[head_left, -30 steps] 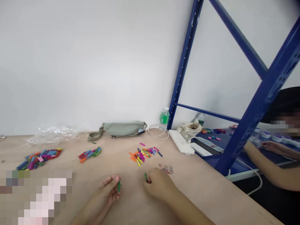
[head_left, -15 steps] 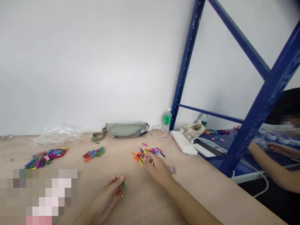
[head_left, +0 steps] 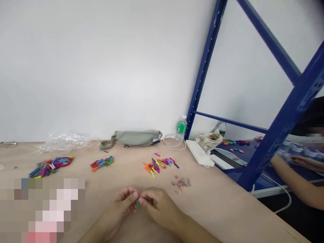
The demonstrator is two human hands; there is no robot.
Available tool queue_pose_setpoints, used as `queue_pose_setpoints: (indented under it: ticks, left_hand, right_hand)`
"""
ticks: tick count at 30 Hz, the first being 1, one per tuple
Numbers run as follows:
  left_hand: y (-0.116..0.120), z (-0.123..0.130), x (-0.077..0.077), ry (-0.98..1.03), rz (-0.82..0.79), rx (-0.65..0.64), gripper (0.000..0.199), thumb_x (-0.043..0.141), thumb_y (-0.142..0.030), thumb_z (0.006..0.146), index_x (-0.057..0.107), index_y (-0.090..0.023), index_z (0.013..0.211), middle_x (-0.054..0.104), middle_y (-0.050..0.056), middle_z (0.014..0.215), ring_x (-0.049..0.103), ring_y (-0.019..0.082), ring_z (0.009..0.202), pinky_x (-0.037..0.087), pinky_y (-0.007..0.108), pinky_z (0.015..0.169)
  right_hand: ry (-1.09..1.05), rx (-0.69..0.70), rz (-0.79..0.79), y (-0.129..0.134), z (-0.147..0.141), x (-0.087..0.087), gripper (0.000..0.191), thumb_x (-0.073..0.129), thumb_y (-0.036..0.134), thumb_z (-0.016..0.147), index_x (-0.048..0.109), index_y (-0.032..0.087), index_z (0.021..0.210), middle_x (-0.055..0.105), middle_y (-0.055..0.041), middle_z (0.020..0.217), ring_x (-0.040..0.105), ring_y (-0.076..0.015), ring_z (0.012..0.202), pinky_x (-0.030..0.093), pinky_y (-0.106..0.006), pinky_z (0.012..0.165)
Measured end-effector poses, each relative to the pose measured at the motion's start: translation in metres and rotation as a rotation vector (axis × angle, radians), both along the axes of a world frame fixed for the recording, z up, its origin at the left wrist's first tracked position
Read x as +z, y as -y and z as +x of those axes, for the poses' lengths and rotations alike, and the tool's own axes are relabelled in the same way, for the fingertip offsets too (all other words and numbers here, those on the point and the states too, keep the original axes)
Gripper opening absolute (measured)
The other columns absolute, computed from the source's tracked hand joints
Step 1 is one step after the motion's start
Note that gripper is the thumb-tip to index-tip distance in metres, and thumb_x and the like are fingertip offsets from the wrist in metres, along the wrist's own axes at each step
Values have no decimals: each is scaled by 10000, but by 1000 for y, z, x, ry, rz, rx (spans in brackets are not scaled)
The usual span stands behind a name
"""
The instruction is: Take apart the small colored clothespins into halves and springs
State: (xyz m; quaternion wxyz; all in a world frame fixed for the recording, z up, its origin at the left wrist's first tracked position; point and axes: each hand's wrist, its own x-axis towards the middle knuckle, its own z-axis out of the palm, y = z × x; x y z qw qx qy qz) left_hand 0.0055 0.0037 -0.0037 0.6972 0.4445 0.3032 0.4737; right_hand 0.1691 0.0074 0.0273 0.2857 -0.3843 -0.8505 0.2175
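My left hand (head_left: 124,202) pinches a small green clothespin piece (head_left: 138,204) between thumb and fingers, low over the table. Against its upper end my right hand (head_left: 158,204) closes its thumb and forefinger; a tiny bit shows at those fingertips, too small to make out. Beyond my right hand lies a pile of loose, multicoloured clothespin pieces (head_left: 159,164). Small metal springs (head_left: 182,183) are scattered to its right. Farther left are a small group of clothespins (head_left: 102,163) and a larger heap of coloured clothespins (head_left: 52,166).
A grey-green waist bag (head_left: 138,138), a crumpled clear plastic bag (head_left: 64,141) and a green-labelled bottle (head_left: 181,128) stand along the wall. A white power strip (head_left: 199,153) lies by the blue shelf frame (head_left: 202,74). At right, another person's arm (head_left: 295,180) reaches over a blue table.
My right hand has left the pile of coloured pieces and come left and nearer to meet my left hand at the green piece. The springs it partly covered now show.
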Motion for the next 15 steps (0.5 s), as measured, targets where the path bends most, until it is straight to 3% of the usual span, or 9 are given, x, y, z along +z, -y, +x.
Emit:
queue_pose_setpoints:
  ticks: [5,8,11,15]
  left_hand:
    - [-2,0,-4,-42,15,-22,159,559,-303,732,570,-145,723,537,4,676,445,97,614,366,224,619]
    - [-3,-1,-5,-34,-10,-1,162,553,-308,738,571,-148,730,526,-5,649,445,91,601,365,216,608]
    - [-4,-1,-6,13,-59,35,152,559,-304,736,572,-153,754,512,-14,620,443,81,573,362,204,580]
    - [-5,-2,-6,51,-100,42,129,573,-280,729,575,-152,748,515,-10,619,450,79,570,369,200,572]
  right_hand:
    - [87,50,115,-2,5,2,170,423,210,809,565,169,726,530,-7,643,463,-104,582,347,-190,547]
    - [124,12,167,-5,8,4,160,413,203,810,557,166,750,537,-15,670,463,-105,590,341,-193,554]
    - [192,-120,169,-11,16,9,145,415,180,791,552,167,744,551,-20,703,473,-104,610,333,-194,564]
    - [351,-461,70,-20,37,20,84,490,164,693,529,162,618,549,-12,659,475,-106,592,284,-193,517]
